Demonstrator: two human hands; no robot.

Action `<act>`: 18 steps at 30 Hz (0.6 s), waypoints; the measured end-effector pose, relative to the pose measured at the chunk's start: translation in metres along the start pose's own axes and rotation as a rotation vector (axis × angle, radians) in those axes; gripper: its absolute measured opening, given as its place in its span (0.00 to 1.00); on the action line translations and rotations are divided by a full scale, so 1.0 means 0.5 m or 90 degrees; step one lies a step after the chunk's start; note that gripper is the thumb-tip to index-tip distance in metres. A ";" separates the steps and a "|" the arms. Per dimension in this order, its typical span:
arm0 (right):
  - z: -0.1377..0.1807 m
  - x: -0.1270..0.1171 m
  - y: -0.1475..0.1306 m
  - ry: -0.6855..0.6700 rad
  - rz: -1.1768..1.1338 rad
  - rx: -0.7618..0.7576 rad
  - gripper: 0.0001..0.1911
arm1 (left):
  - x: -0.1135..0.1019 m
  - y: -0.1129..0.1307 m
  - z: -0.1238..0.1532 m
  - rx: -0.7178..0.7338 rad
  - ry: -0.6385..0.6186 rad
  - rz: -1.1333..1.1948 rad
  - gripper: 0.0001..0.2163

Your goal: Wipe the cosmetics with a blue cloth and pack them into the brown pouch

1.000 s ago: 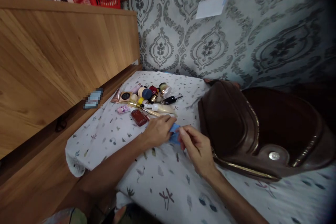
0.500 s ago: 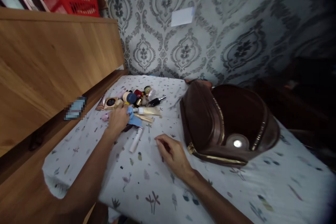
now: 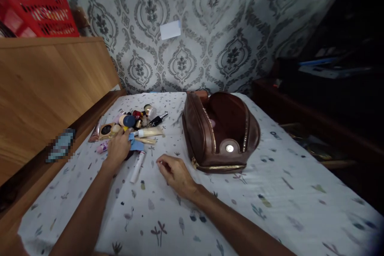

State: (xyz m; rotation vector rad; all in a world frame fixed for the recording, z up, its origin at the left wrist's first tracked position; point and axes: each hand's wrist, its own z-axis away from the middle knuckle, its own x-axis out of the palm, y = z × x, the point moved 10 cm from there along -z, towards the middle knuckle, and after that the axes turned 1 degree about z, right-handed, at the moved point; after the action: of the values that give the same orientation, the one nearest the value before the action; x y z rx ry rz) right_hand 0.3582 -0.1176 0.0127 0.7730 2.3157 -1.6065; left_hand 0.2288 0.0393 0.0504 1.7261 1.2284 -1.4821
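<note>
My left hand (image 3: 119, 146) reaches into a pile of cosmetics at the left of the bed, its fingers bent down among the items. What they grip, if anything, is hidden. Against these fingers lies a light blue piece (image 3: 136, 145); a cream tube (image 3: 150, 132), a white tube (image 3: 138, 167) and a round compact (image 3: 106, 129) are close by. A blue-capped jar (image 3: 128, 121) sits just beyond. Loosely curled, my right hand (image 3: 176, 174) hovers over or rests on the sheet with nothing visible in it. To its right stands a brown bag (image 3: 192, 136), unzipped and open at the top.
A patterned white sheet (image 3: 168, 224) covers the surface. Along the left runs a wooden cabinet (image 3: 54, 72) with a red basket (image 3: 39, 4) on top. Patterned wallpaper (image 3: 180, 4) bounds the back, and dark furniture (image 3: 294, 100) stands at the right.
The view has turned right and shifted, so everything sits further left in the picture. My left hand stays at the pile, and my right hand remains curled between pile and bag.
</note>
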 end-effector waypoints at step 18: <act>0.003 -0.006 -0.001 0.003 0.046 0.002 0.07 | 0.024 -0.027 0.064 0.111 0.010 0.153 0.17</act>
State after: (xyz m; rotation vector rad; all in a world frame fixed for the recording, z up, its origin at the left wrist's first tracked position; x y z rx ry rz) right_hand 0.3602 -0.1202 0.0140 0.8525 2.2619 -1.5800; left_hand 0.2018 0.0213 0.0331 1.9264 0.8848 -1.4673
